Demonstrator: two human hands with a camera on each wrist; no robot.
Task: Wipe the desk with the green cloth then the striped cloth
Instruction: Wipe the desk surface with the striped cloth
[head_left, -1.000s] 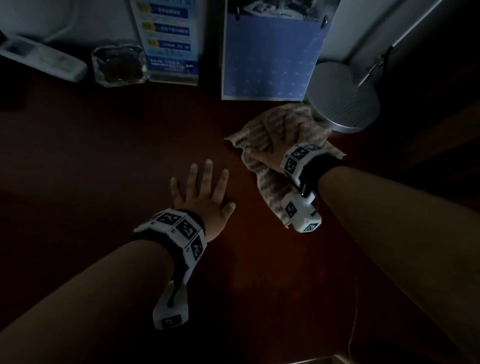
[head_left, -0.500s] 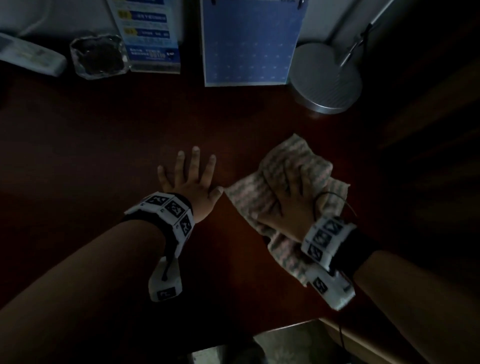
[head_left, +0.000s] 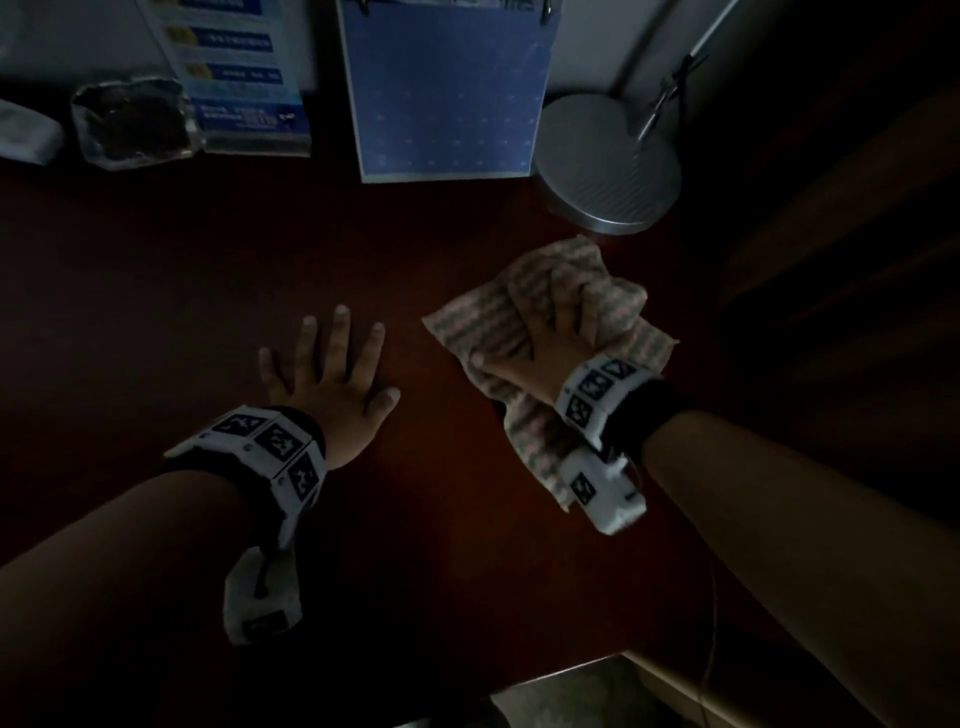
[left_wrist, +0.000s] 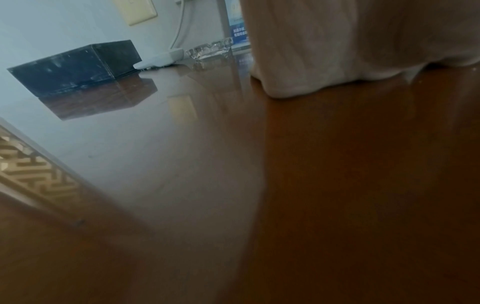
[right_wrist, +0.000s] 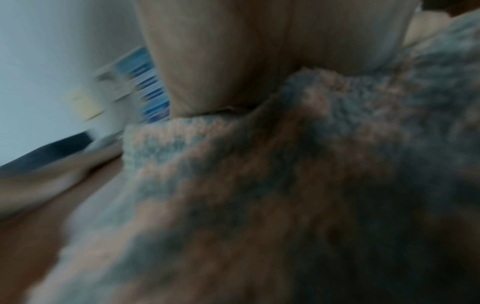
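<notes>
Dark glossy wooden desk (head_left: 218, 291) against a pale wall (left_wrist: 52, 24)

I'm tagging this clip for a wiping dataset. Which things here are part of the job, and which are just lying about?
Part of the job:
striped cloth, bunched under the right hand
desk
left hand, flat on the desk

Lying about:
lamp base
blue calendar
leaflet stand
glass ashtray
white remote
black box

The green cloth is not in view.
</notes>
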